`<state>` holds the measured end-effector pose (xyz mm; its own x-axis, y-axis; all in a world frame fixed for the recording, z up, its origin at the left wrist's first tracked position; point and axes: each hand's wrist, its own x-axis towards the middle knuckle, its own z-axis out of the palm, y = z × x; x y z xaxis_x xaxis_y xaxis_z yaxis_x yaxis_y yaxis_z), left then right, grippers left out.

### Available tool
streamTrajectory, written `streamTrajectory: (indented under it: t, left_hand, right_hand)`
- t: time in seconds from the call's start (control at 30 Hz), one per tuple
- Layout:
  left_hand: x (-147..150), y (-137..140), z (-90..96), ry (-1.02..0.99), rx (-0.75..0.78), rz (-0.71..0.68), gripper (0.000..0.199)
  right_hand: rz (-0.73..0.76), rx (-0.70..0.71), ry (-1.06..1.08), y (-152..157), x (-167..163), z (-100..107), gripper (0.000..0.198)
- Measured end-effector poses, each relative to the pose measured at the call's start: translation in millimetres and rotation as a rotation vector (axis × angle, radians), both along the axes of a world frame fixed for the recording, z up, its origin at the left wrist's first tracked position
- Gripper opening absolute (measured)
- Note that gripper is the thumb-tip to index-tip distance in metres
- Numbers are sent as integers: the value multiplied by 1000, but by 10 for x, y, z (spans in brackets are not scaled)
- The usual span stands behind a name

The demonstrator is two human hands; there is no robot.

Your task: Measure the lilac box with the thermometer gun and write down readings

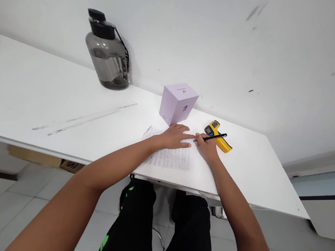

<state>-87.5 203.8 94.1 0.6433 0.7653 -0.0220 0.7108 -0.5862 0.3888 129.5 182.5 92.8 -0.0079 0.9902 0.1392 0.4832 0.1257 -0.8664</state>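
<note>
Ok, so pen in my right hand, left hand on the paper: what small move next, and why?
Probably a short stroke with the right hand: it grips the black pen, tip near the upper right edge of the paper, while the left hand lies spread over it, seemingly steadying it. Whether the tip touches, I can't tell.

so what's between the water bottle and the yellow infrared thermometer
In the head view, the lilac box stands between the water bottle and the yellow infrared thermometer.
</note>
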Motion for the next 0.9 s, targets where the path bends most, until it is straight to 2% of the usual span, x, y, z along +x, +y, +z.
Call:
streamTrajectory:
  t: [0.3, 0.47, 0.57, 0.73, 0.9]
  left_hand:
    - [4, 2, -5, 12, 0, 13, 61]
    - [-6, 11, -28, -16, 21, -2, 64]
    - [-10, 8, -26, -21, 14, -3, 71]
    - [-11, 2, -24, -53, 17, 5, 76]
    - [-15, 2, -47, -43, 13, 21, 73]
  right_hand:
    - [54, -27, -29, 9, 8, 3, 48]
    - [36, 16, 24, 14, 35, -24, 52]
    - [-30, 83, 67, -1, 52, -57, 55]
    - [-224, 245, 48, 43, 93, -154, 65]
    - [-253, 429, -25, 158, 136, -261, 58]
